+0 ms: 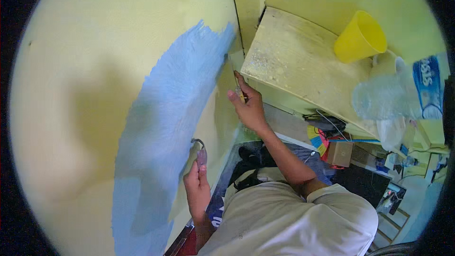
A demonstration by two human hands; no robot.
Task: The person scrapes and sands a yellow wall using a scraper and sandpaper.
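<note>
My left hand (199,181) grips the purplish handle of a tool with a bent metal rod (202,155), like a paint roller frame. The rod reaches to the edge of a long blue painted band (160,121) on the pale yellow wall (64,60). I cannot make out the tool's head. Higher up, my right hand (250,108) holds a slim tool with a yellowish handle (240,94) and a thin shank. Its tip is near the band's upper right edge, close to the wall corner; its exact kind is unclear.
A paint-specked wooden shelf (295,57) juts out at the right. On it are a yellow plastic cup (359,39), a pale mug (389,62) and a clear plastic bottle (384,96). Below are a cardboard box (340,153), a colorful-bristled broom (317,138) and dark cables (321,119).
</note>
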